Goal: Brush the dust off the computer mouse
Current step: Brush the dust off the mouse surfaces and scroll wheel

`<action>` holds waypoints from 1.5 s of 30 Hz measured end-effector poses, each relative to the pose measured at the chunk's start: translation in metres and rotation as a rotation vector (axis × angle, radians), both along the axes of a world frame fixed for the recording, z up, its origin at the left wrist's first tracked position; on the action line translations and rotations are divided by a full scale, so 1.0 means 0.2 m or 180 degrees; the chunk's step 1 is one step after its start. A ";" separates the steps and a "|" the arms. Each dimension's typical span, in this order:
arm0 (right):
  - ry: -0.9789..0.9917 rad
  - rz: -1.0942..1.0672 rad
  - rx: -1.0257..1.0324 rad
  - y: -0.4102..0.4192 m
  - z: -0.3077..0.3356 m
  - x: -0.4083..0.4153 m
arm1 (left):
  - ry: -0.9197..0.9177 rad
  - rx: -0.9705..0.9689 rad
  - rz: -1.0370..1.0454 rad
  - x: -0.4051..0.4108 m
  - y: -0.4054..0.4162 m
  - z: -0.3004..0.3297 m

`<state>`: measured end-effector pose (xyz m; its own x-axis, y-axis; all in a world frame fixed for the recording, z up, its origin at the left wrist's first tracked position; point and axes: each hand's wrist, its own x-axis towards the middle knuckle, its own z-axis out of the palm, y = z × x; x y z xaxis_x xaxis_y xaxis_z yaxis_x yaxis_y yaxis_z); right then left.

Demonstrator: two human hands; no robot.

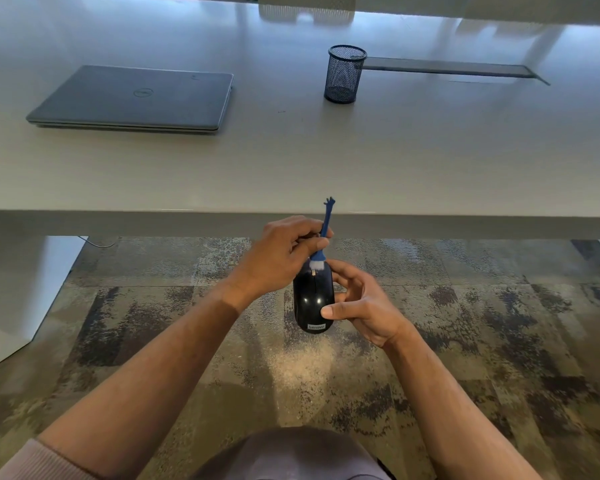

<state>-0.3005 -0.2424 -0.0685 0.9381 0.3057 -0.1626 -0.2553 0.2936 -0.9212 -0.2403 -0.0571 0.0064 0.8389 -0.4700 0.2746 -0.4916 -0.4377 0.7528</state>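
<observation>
I'm looking down past the desk edge [84, 216]; both hands are working below it, over the carpet [153, 341], not on the desktop.

I'm seeing the right hand [364, 306] holding the black computer mouse [313, 299] in the air, thumb lying across its near right side by the label, fingers curling round the far right flank. So that hand is gripping, not spread. The mouse's long axis is running straight away from me, label end nearest, button end pointing at the desk.

The left hand [278, 258] is pinching the blue brush [323, 237] by its thin handle, fingers curled tight round it. The handle is sticking up and away, its forked tip showing over the desk edge; the pale bristle head is pointing down and is touching the far, button end of the mouse, near what looks like the scroll wheel.

Key relation: the brush is sitting at the far end of the mouse, on its midline, and the whole glossy back is lying toward me from there. I'm judging the next stroke is needing to run along the long axis, far end to near end. The left hand is the nearer to that far end; the right is bracing.

Closed laptop [132, 98] and mesh pen cup [344, 76] are sitting well apart on the desk, untouched.
</observation>
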 end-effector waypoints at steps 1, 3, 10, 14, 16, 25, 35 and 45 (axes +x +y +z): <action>-0.0008 0.0003 0.0002 0.00 0.00 0.00 | -0.0050 0.0065 -0.0026 0.01 0.00 -0.01; -0.0019 0.0010 -0.0005 -0.01 0.00 -0.01 | -0.0100 0.0161 0.0003 0.02 0.01 -0.02; 0.0030 -0.0040 -0.0003 -0.03 0.00 -0.01 | 0.0045 0.0135 0.0178 0.05 0.06 -0.02; -0.0005 -0.0034 -0.0032 -0.02 0.00 -0.01 | 0.0103 -0.0143 0.0182 0.04 0.02 0.01; 0.0001 -0.0031 -0.0005 -0.01 0.01 -0.01 | 0.0021 -0.0051 0.0058 0.03 0.01 0.01; -0.0029 -0.0090 -0.0112 -0.04 0.00 -0.02 | -0.0205 0.0309 -0.0128 0.05 0.07 -0.03; -0.0036 -0.0098 -0.0114 -0.02 0.01 -0.01 | -0.0289 0.0253 -0.0282 0.02 0.02 -0.03; 0.0005 -0.0111 -0.0135 -0.02 0.01 -0.01 | -0.0210 0.0090 -0.0017 0.03 0.06 -0.01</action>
<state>-0.3034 -0.2466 -0.0659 0.9478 0.2657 -0.1763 -0.2472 0.2630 -0.9326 -0.2347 -0.0458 0.0049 0.8168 -0.4827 0.3159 -0.5422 -0.4555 0.7060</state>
